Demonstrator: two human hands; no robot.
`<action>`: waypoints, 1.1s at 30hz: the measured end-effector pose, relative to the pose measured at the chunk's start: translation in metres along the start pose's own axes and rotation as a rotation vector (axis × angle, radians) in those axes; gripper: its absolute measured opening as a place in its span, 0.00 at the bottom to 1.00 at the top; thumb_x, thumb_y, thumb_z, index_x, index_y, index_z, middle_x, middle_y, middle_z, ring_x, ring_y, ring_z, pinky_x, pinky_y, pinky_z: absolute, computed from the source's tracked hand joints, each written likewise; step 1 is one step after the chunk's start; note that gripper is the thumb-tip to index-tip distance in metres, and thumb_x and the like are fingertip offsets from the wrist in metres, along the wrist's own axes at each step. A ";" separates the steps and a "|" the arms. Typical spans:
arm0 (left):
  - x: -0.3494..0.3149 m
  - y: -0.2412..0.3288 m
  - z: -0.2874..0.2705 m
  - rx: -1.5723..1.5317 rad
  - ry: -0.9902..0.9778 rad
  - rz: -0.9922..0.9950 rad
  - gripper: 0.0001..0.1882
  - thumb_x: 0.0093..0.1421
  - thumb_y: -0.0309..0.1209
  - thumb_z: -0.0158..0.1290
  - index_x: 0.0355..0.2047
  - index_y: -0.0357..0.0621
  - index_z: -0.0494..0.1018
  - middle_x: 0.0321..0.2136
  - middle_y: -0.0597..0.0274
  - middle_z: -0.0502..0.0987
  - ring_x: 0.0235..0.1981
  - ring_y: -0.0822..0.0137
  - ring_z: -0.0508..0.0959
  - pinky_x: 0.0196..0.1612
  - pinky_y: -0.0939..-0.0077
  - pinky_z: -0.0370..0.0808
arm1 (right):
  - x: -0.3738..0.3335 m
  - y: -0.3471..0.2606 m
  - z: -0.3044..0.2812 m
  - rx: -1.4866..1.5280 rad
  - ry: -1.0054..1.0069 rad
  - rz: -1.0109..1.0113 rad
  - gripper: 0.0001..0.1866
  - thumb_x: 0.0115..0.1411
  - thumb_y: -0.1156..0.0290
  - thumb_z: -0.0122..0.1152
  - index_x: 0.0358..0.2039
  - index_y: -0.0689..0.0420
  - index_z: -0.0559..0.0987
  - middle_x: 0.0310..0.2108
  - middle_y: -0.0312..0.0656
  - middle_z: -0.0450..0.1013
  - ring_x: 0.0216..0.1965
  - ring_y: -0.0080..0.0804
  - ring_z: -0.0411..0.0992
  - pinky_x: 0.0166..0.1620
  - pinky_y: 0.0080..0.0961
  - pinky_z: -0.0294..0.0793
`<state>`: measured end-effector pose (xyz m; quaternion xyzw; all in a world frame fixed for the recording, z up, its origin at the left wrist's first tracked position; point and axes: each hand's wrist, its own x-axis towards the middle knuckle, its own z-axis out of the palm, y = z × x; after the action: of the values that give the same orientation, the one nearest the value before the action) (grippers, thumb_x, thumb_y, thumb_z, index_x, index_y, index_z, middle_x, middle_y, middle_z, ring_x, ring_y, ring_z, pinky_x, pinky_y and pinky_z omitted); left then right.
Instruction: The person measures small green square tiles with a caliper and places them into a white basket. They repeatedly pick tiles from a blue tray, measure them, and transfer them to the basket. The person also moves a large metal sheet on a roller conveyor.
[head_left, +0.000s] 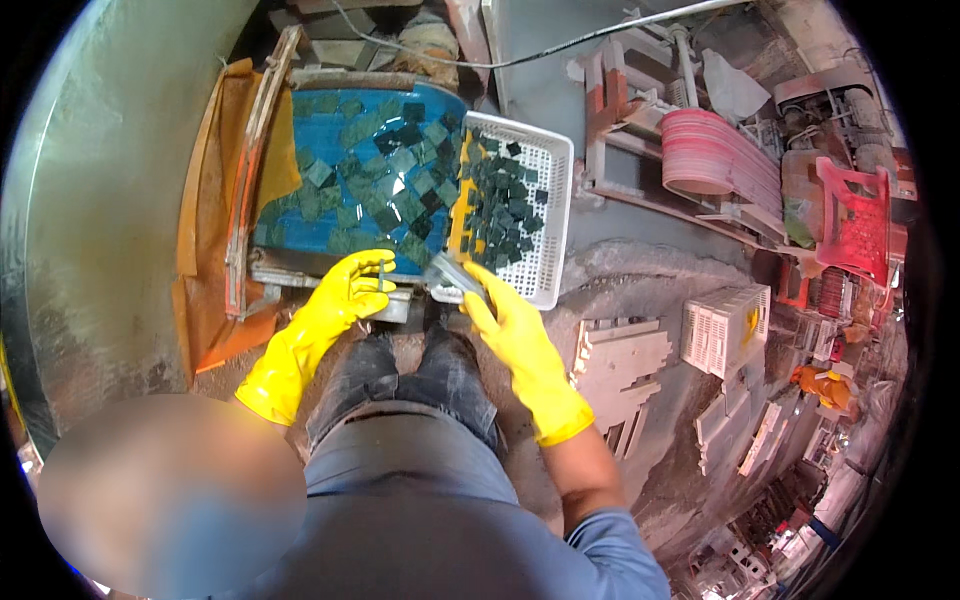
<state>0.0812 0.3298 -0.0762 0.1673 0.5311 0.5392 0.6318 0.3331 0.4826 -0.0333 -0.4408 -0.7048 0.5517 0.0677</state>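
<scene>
Both my hands wear yellow rubber gloves. My left hand point(352, 288) pinches a small thin tile point(381, 274), seen edge-on, between thumb and fingers. My right hand point(508, 322) grips a grey, elongated object point(455, 276); its front end is smeared by motion, so its kind is unclear. The two held things are close but apart. Just beyond them is a blue tub point(330, 232) of water with many dark green square tiles point(384, 218) in it. Against its right side stands a white perforated plastic basket point(556, 215) holding more small dark tiles point(508, 205).
A wooden frame point(245, 200) and orange sheeting point(203, 205) border the tub's left side. A hose point(560, 50) crosses above. Pale slabs point(625, 360), a white crate point(715, 335), a red-pink ribbed tub point(710, 160) and a red plastic chair point(855, 220) stand to the right.
</scene>
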 end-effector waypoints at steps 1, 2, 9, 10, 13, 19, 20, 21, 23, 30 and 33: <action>-0.010 -0.004 0.006 -0.012 -0.020 -0.006 0.38 0.57 0.22 0.66 0.67 0.43 0.65 0.60 0.55 0.73 0.54 0.63 0.78 0.59 0.66 0.75 | 0.007 0.000 0.001 -0.105 0.001 -0.153 0.23 0.68 0.63 0.64 0.62 0.48 0.77 0.44 0.49 0.81 0.40 0.40 0.81 0.44 0.33 0.80; -0.018 -0.010 0.009 -0.019 -0.012 -0.013 0.39 0.56 0.22 0.67 0.68 0.43 0.64 0.61 0.55 0.73 0.55 0.63 0.78 0.59 0.65 0.76 | 0.010 -0.013 -0.002 -0.214 -0.008 -0.238 0.24 0.67 0.62 0.63 0.63 0.46 0.76 0.43 0.51 0.80 0.42 0.49 0.80 0.44 0.40 0.80; -0.049 -0.016 0.034 -0.006 0.046 -0.074 0.41 0.55 0.20 0.66 0.68 0.37 0.61 0.58 0.56 0.74 0.53 0.63 0.79 0.58 0.67 0.77 | 0.020 -0.030 -0.005 -0.587 -0.242 -0.490 0.26 0.69 0.59 0.58 0.66 0.48 0.71 0.37 0.48 0.78 0.38 0.50 0.78 0.38 0.47 0.78; -0.051 -0.014 0.037 -0.016 0.053 -0.066 0.41 0.55 0.19 0.65 0.69 0.37 0.61 0.57 0.56 0.75 0.53 0.65 0.79 0.57 0.69 0.76 | 0.020 -0.032 -0.007 -0.602 -0.281 -0.483 0.26 0.70 0.59 0.56 0.67 0.48 0.70 0.37 0.49 0.79 0.40 0.51 0.79 0.39 0.48 0.79; -0.054 -0.013 0.041 -0.025 0.075 -0.042 0.41 0.56 0.18 0.65 0.69 0.37 0.60 0.57 0.57 0.75 0.53 0.67 0.79 0.57 0.70 0.76 | 0.021 -0.036 -0.010 -0.550 -0.337 -0.514 0.25 0.70 0.59 0.56 0.66 0.49 0.70 0.38 0.50 0.79 0.41 0.51 0.79 0.40 0.47 0.79; -0.058 -0.002 0.049 -0.075 0.105 0.001 0.40 0.57 0.17 0.65 0.69 0.37 0.61 0.58 0.58 0.74 0.54 0.67 0.78 0.56 0.70 0.78 | 0.028 -0.040 -0.011 -0.596 -0.348 -0.585 0.25 0.70 0.58 0.56 0.65 0.49 0.70 0.38 0.50 0.79 0.40 0.51 0.79 0.39 0.47 0.79; -0.058 -0.004 0.049 -0.078 0.108 0.007 0.40 0.57 0.17 0.64 0.69 0.37 0.61 0.58 0.57 0.74 0.54 0.67 0.78 0.56 0.69 0.78 | 0.028 -0.041 -0.011 -0.607 -0.350 -0.584 0.25 0.70 0.58 0.56 0.65 0.49 0.70 0.37 0.49 0.79 0.39 0.51 0.80 0.38 0.47 0.79; -0.058 -0.005 0.048 -0.080 0.112 0.013 0.40 0.57 0.16 0.64 0.69 0.38 0.61 0.58 0.57 0.74 0.54 0.66 0.78 0.56 0.68 0.79 | 0.029 -0.043 -0.011 -0.619 -0.354 -0.591 0.25 0.70 0.57 0.56 0.65 0.49 0.70 0.37 0.49 0.79 0.39 0.50 0.80 0.38 0.47 0.79; -0.058 -0.004 0.048 -0.091 0.119 0.017 0.39 0.58 0.15 0.63 0.68 0.38 0.61 0.57 0.57 0.74 0.53 0.66 0.78 0.55 0.67 0.80 | 0.029 -0.048 -0.012 -0.641 -0.363 -0.601 0.24 0.70 0.56 0.56 0.64 0.48 0.70 0.37 0.48 0.79 0.39 0.50 0.80 0.37 0.46 0.79; -0.057 0.002 0.053 -0.066 0.136 -0.014 0.37 0.59 0.15 0.62 0.68 0.38 0.62 0.57 0.56 0.75 0.53 0.65 0.79 0.54 0.66 0.81 | 0.031 -0.045 -0.014 -0.644 -0.372 -0.589 0.24 0.71 0.54 0.54 0.64 0.47 0.70 0.37 0.47 0.79 0.39 0.49 0.80 0.37 0.46 0.79; -0.055 0.002 0.053 -0.056 0.133 -0.021 0.37 0.59 0.15 0.61 0.68 0.37 0.62 0.57 0.55 0.75 0.52 0.65 0.79 0.54 0.66 0.81 | 0.032 -0.043 -0.014 -0.654 -0.386 -0.573 0.23 0.71 0.54 0.53 0.63 0.47 0.70 0.37 0.47 0.79 0.39 0.49 0.80 0.37 0.46 0.79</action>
<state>0.1335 0.3029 -0.0275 0.1075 0.5584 0.5574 0.6050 0.2980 0.5148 -0.0047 -0.1160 -0.9345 0.3316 -0.0574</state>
